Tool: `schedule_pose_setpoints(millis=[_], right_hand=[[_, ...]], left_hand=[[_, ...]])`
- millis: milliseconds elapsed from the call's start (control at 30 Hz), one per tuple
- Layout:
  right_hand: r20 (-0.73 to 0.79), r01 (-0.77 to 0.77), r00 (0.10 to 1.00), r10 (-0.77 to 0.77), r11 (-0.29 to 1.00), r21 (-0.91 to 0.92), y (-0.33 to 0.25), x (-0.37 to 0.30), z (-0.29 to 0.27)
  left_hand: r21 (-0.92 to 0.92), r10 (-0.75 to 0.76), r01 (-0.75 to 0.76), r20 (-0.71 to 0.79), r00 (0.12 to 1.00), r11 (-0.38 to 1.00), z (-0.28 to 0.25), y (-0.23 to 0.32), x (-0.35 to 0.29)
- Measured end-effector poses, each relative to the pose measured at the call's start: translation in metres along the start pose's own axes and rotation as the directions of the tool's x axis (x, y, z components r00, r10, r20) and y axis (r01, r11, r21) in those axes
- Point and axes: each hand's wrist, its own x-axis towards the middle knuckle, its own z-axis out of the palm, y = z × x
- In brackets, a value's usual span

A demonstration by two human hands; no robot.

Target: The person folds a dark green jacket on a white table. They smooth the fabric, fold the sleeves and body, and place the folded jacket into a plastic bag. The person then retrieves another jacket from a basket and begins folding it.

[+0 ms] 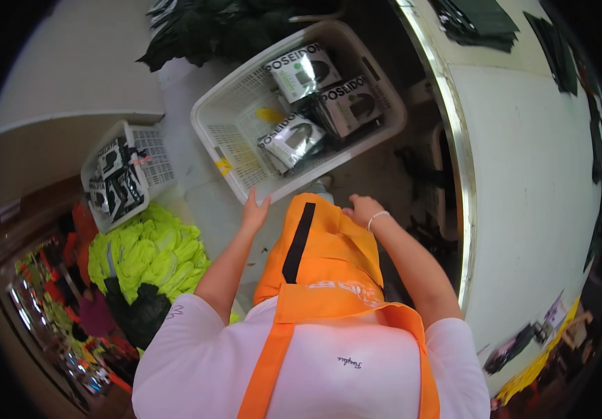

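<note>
On the left, a small white basket (156, 155) holds black and white packs (116, 178) beside a bright yellow cloth pile (151, 248). The left arm (224, 269) reaches forward. The left hand (254, 211) is at the near edge of the big white basket (231, 133), with its thumb and fingers spread wide. The big white basket has shiny packs (306, 73) inside. The right arm (416, 262) slants inward. The right hand (364, 210) is near the orange apron (357, 244), fingers bent; I can't tell if they hold anything.
</note>
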Motion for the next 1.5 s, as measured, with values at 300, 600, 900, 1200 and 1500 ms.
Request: schedule_pose_setpoints(millis=[300,600,900,1200,1500], right_hand=[[-0.175,-0.180,0.935,0.310,0.836,0.518,0.029,-0.096,0.129],[-0.072,0.104,0.473,0.878,0.025,0.994,0.101,-0.229,0.333],[0.425,0.421,0.105,0.899,-0.427,0.800,0.143,-0.262,0.666],[0.741,0.154,-0.198,0.641,-0.727,0.670,0.295,-0.383,0.893],[0.770,0.540,-0.319,0.553,-0.562,0.627,0.302,-0.424,0.986]], left_hand=[[0.325,0.111,-0.217,0.315,0.943,0.921,-0.017,0.058,0.034],[-0.009,0.843,-0.991,0.527,0.111,0.136,0.166,0.260,-0.153],[-0.267,0.555,-0.719,0.484,-0.676,-0.642,0.397,0.284,-0.525],[-0.157,0.569,-0.675,0.422,-0.706,-0.721,0.488,0.207,-0.628],[-0.112,0.523,-0.597,0.373,-0.766,-0.795,0.479,0.210,-0.632]])
